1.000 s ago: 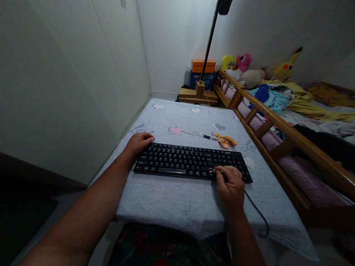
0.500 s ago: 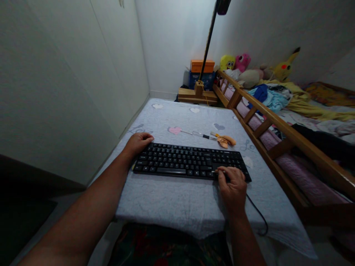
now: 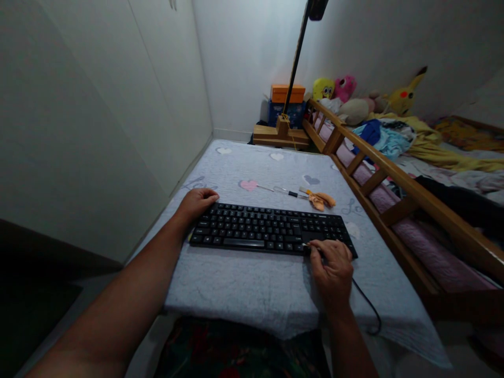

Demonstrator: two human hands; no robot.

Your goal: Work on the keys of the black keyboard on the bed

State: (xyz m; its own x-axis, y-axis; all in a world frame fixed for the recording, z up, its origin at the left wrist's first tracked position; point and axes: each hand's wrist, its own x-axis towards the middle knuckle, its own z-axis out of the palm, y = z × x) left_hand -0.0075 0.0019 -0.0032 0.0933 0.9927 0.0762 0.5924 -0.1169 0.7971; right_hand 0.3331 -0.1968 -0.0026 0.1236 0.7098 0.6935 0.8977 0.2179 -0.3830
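Note:
A black keyboard [image 3: 252,226] lies flat on the cloth-covered table in front of me. My left hand [image 3: 197,202] grips its far left corner, thumb and fingers drawn together there. Over the lower right of the keys, near the arrow keys, is my right hand [image 3: 331,262], with its fingers pinched on a small thing with a white tip [image 3: 304,244]; most of it is hidden by the fingers. Beyond the keyboard lie a thin metal tool with a wire loop and black collar [image 3: 292,194] and a tan-orange item [image 3: 321,200] whose kind is unclear.
A dark cable [image 3: 370,304] curves across the cloth [image 3: 244,283] right of my right wrist. A wooden bed rail [image 3: 378,178] borders the table on the right; a pale cabinet [image 3: 157,105] stands left. At the far end, a lamp-like pole [image 3: 295,63] rises from a wooden base [image 3: 281,131].
My right hand has shifted very slightly right and toward me over the lower right keys, keeping its pinch. My left hand and the keyboard are practically unmoved.

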